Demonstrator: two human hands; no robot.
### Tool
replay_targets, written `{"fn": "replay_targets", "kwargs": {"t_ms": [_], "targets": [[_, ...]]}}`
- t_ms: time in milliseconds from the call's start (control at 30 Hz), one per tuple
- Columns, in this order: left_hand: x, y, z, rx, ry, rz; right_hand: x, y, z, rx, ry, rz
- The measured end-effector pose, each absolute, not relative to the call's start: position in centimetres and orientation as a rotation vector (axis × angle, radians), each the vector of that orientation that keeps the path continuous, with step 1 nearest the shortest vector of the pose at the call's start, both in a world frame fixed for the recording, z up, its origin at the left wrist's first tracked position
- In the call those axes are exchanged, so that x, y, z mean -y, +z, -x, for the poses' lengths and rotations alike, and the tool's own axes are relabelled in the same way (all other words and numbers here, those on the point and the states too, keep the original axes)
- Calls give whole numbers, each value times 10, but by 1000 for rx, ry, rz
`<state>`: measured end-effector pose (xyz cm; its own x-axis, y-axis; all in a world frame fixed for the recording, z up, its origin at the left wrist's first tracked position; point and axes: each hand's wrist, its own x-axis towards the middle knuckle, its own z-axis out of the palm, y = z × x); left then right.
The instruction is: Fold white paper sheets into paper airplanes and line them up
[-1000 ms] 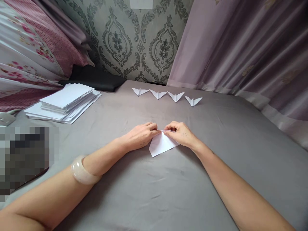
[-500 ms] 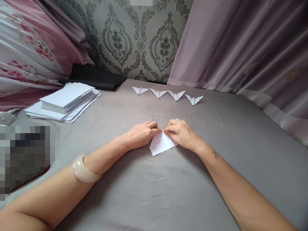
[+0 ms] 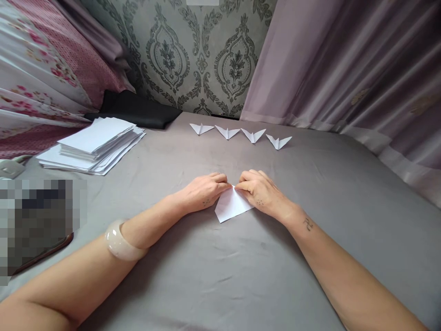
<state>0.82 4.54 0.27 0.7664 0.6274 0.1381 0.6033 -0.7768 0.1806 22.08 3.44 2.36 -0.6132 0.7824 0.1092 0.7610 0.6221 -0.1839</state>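
Folded white paper sheet (image 3: 230, 208) at frame centre on grey bed cover (image 3: 220, 276), pinched at its upper point between left hand (image 3: 203, 193) and right hand (image 3: 262, 193), both closed narrow on it; judged light, thin, crease-prone, best gripped along edges.

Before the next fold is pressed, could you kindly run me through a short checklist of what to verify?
1. Both hands on the paper: ok, left hand and right hand pinch its top corner.
2. Paper flat on the sheet: ok.
3. Edges aligned at the tip: cannot tell, fingers cover it.
4. Finished planes out of the way: ok, four in a row further back.
5. Stack within reach: ok, judging by its place at left.
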Motion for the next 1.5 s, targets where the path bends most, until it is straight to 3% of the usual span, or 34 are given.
{"fn": "replay_targets", "kwargs": {"t_ms": [300, 800, 1500], "targets": [[-45, 1, -9, -1015, 326, -2779, -35, 19, -219, 2703, 55, 1238], [-47, -1, -8, -1013, 275, -2830, -33, 24, -224, 2683, 248, 1297], [-47, 0, -6, -997, 279, -2848, -12, 20, -236, 2723, 140, 1264]]}}
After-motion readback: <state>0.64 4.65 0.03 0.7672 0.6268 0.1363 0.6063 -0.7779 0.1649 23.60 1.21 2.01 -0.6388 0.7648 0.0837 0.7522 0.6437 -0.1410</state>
